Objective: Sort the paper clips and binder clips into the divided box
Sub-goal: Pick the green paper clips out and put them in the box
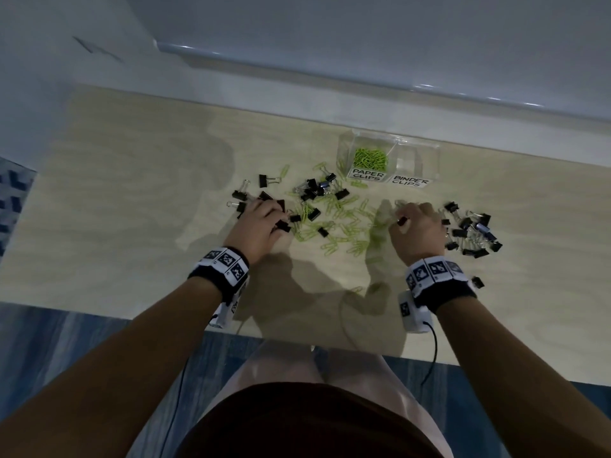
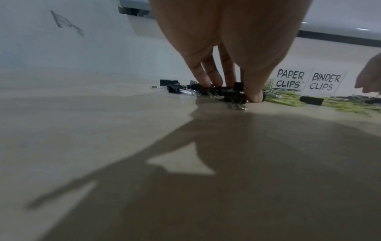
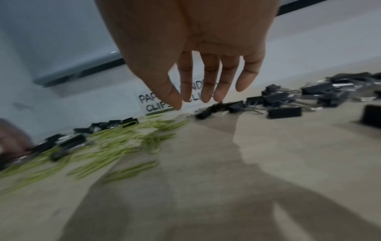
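Left hand [image 1: 259, 223]: down on a bunch of black binder clips [image 2: 233, 95] at the left end of the mess, fingers [image 2: 207, 73] bunched together with tips on the clips, thumb planted on the tabletop [image 1: 132, 193] right beside them
Right hand [image 1: 417, 228]: hanging just over the tabletop, fingers [image 3: 208, 81] straight-ish and slightly apart, nothing between them in the wrist view
Paper clips [image 1: 347, 223]: green, strewn between the two hands, plus a heap already in the box
Other binder clips: one pile [image 1: 471, 231] right of the right hand, another bunch [image 1: 317, 188] near the box
Divided box [image 1: 426, 160]: clear, far side of the tabletop, left half labelled PAPER CLIPS [image 1: 368, 175], right half BINDER CLIPS [image 1: 410, 181] with no clips visible inside
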Available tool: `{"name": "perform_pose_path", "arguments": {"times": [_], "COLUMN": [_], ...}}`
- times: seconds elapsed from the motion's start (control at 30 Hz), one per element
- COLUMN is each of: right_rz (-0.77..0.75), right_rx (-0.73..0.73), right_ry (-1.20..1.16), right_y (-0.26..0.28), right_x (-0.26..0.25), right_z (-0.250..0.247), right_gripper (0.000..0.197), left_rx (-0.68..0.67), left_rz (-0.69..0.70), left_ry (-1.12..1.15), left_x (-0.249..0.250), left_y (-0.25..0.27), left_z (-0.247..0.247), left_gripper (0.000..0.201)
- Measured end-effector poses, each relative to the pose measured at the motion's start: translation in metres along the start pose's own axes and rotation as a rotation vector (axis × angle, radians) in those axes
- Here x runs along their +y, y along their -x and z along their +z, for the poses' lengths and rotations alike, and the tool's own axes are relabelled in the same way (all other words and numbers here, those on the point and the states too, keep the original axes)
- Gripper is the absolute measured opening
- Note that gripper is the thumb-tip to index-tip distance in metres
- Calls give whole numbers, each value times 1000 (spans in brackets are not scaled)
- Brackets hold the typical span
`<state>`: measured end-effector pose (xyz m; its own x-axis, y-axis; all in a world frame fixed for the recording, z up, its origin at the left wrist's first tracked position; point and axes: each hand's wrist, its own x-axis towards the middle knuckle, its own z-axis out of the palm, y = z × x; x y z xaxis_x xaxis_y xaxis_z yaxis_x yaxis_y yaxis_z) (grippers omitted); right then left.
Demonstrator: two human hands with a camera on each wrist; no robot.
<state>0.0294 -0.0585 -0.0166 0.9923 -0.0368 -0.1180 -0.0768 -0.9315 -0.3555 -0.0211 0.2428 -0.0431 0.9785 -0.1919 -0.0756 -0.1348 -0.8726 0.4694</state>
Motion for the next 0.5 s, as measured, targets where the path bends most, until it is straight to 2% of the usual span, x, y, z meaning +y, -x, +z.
{"name": "perform_pose_path", "arguments": {"times": [0.1, 0.23, 0.3, 0.37, 0.5], "right_rz": [-182, -409, -446, -458, -481], "right_rx": [-60, -256, -318, -345, -364], "right_ry": [56, 105, 150, 175, 211], "right_y": [10, 17, 18, 16, 14], "right_x": [-26, -66, -76, -81, -83], "right_z": [8, 24, 30, 34, 36], "right_gripper": [25, 30, 34, 33, 31], "left_rx": [3, 44, 95, 111, 16], "left_rz": [-14, -93, -106, -62, 40], "left_ry": [33, 57, 38, -2, -34], "left_x": [-2, -11, -15, -11, 19], "left_y": [4, 13, 16, 14, -6], "left_z": [-2, -7, -10, -11, -5], "left_gripper": [23, 17, 21, 27, 32]}}
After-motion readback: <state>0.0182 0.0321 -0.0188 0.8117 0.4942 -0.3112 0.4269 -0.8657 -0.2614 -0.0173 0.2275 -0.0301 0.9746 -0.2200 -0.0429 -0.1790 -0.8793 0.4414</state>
